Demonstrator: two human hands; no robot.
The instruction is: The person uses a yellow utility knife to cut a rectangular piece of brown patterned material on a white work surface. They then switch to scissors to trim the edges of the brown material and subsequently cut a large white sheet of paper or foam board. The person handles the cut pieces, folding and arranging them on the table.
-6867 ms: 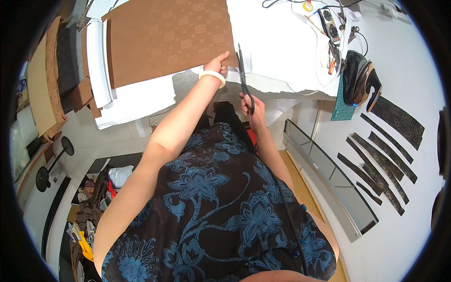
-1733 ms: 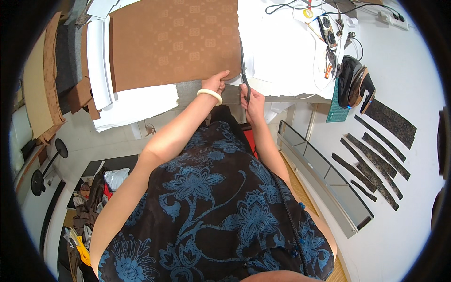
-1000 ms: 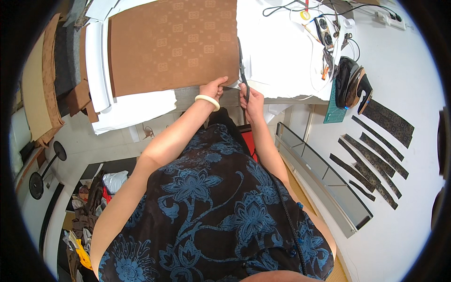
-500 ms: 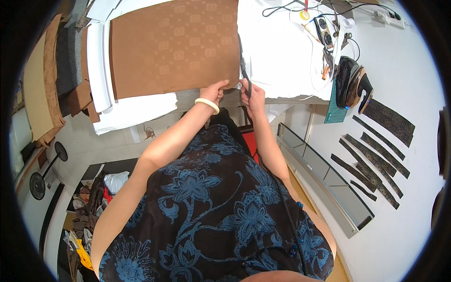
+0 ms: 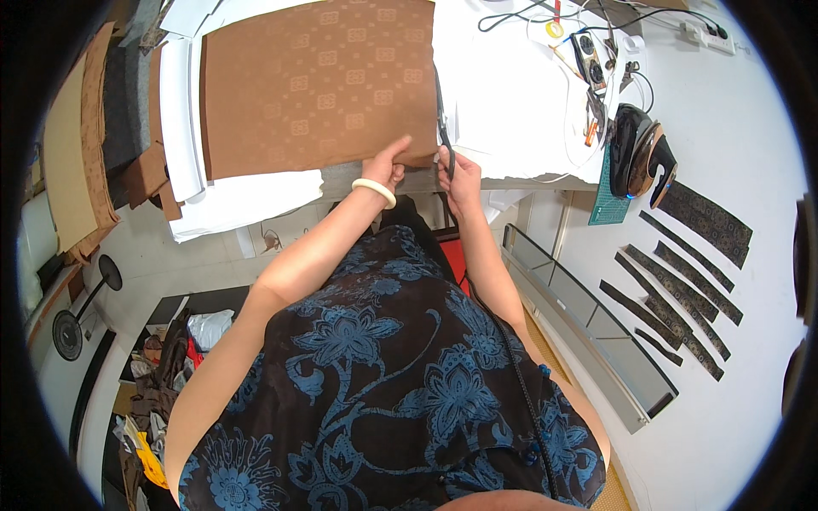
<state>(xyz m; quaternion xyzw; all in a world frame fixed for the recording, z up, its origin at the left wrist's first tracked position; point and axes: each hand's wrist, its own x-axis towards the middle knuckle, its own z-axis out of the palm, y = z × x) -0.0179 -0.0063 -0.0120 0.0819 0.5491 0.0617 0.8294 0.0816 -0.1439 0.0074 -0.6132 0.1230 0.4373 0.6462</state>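
Observation:
A brown patterned fabric (image 5: 315, 85) lies flat on the white worktable. My left hand (image 5: 383, 167), with a pale bangle at the wrist, is at its near edge. The thumb rests on top of the cloth while the other fingers curl at the edge, partly hidden. Close to the near right corner, my right hand (image 5: 463, 182) grips black-handled scissors (image 5: 449, 156) by the handles. Their dark blades point away from me along the fabric's right edge. How far apart the blades are, I cannot make out.
White rolled paper (image 5: 177, 119) borders the fabric on the left. At the table's right stand a clothes iron (image 5: 630, 153), a green cutting mat (image 5: 607, 189), and several small tools and cables. Dark patterned cloth strips (image 5: 682, 289) hang on the white wall at right.
My left thumb has lifted and stretched further over the fabric, away from the near right corner. The right hand and the scissors stay nearly in place.

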